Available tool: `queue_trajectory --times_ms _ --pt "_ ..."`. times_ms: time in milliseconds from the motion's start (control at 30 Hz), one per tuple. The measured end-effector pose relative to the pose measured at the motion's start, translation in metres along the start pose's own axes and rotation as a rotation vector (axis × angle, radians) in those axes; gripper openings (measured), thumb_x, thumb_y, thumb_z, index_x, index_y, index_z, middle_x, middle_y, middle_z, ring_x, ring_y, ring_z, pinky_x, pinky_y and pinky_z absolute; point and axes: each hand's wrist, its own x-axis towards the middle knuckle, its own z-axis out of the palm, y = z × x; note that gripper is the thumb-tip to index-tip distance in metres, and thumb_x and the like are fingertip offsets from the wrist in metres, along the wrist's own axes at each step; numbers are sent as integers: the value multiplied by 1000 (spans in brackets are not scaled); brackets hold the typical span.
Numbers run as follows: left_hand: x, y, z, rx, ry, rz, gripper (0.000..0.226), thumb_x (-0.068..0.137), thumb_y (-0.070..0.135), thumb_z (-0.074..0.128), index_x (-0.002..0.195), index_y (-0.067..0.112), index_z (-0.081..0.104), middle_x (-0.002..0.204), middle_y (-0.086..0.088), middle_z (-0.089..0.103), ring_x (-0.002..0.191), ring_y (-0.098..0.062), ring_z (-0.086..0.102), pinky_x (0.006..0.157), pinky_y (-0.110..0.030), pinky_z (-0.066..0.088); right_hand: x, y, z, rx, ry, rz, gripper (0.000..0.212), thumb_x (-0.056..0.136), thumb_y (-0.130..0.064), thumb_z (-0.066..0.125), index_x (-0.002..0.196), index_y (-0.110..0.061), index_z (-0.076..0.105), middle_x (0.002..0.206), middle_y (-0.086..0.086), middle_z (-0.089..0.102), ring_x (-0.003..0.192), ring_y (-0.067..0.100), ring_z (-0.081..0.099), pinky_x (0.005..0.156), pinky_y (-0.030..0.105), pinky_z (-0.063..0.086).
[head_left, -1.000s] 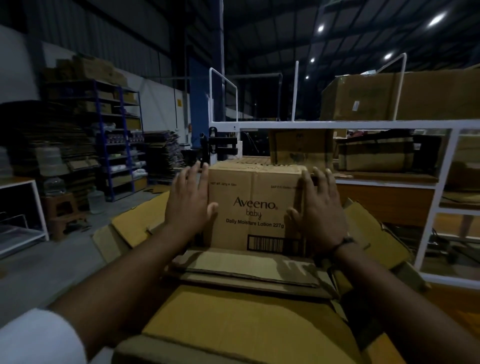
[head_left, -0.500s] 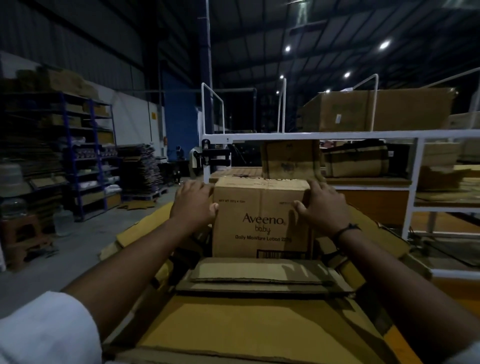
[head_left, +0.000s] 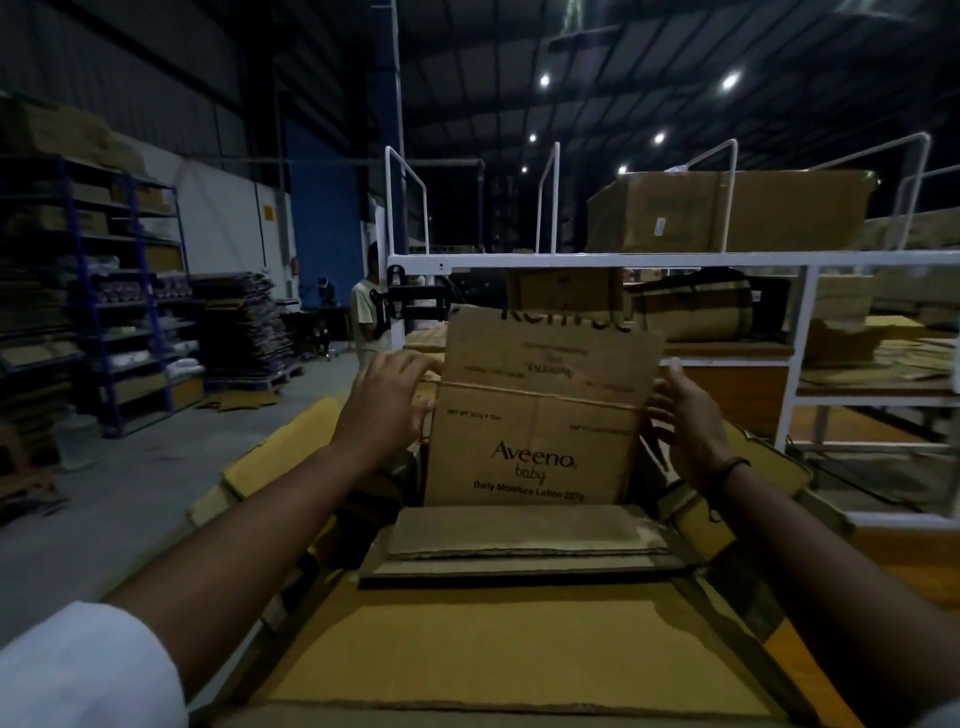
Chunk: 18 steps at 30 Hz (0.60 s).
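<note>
A brown Aveeno baby carton (head_left: 535, 447) stands upright in the middle of a pile of flattened cardboard. Its near top flap (head_left: 550, 353) is raised and stands almost vertical. My left hand (head_left: 387, 400) is at the carton's upper left corner, fingers curled at the edge near the flap's fold. At the upper right corner is my right hand (head_left: 683, 421), thumb up and fingers bent against the carton's side. A dark band circles my right wrist.
Flattened cardboard sheets (head_left: 519, 540) lie in front of the carton and spread to both sides. A white metal rack (head_left: 597, 260) with boxes stands right behind. Blue shelving (head_left: 135, 291) lines the left wall. A person (head_left: 366, 317) stands far back by the rack.
The carton's near top flap has swung up from flat to upright. My hands moved from the top corners to the carton's upper sides.
</note>
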Motion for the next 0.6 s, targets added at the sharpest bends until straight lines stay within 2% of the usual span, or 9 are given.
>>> queue_trajectory --times_ms 67,100,133,200,267,333,433,500,600 --pt "-3 -1 -2 -84 -11 37 27 93 12 66 117 25 67 122 2 64 116 -24 52 92 -44 46 3 0 -4 -61 24 27 61 107 -53 33 79 -14 70 95 7 73 98 23 65 89 41 47" --pt "-4 -1 -1 -119 -48 59 24 93 15 60 113 24 70 120 2 67 114 -24 55 90 -44 49 5 3 -5 -160 16 17 64 107 -52 37 68 -11 68 88 8 73 92 22 66 87 39 49" --pt "-5 0 0 -148 -95 72 26 91 21 56 111 23 72 121 0 69 115 -25 58 89 -43 50 5 6 -3 -279 -8 -6 61 106 -48 43 66 -10 67 82 8 71 83 19 65 80 33 50" --pt "-5 3 1 -193 -173 60 37 89 28 50 116 20 75 127 -4 70 120 -28 60 91 -41 51 3 10 5 -523 -72 -93 44 104 -40 52 81 -7 70 81 3 67 76 18 62 65 27 46" --pt "-4 2 2 -203 -211 19 49 89 28 44 128 19 72 136 -6 66 128 -30 57 100 -39 46 4 17 12 -687 -143 -167 31 105 -35 53 113 -10 70 106 -2 66 97 19 61 77 31 45" --pt "-5 1 1 -204 -248 -14 58 86 24 37 134 16 69 141 -8 64 133 -31 53 105 -37 43 3 19 16 -760 -212 -152 38 108 -37 47 138 -17 60 126 -1 62 109 15 55 87 32 41" --pt "-9 -4 3 -162 -317 -20 63 84 25 33 135 13 68 136 -14 66 121 -33 60 87 -32 47 2 29 21 -862 -294 -146 40 109 -38 39 138 -19 59 127 0 63 104 17 55 84 33 40" --pt "-13 -8 8 -128 -377 -17 63 84 26 32 135 13 68 134 -13 68 112 -29 63 76 -27 41 1 38 25 -967 -313 -198 41 109 -39 36 135 -19 63 132 5 63 106 20 56 83 32 39" --pt "-22 -13 18 -142 -449 -74 58 90 28 35 135 13 68 138 -8 66 114 -24 63 77 -15 43 8 55 28 -1099 -353 -217 45 109 -42 33 139 -22 60 143 4 56 114 20 54 89 32 40"
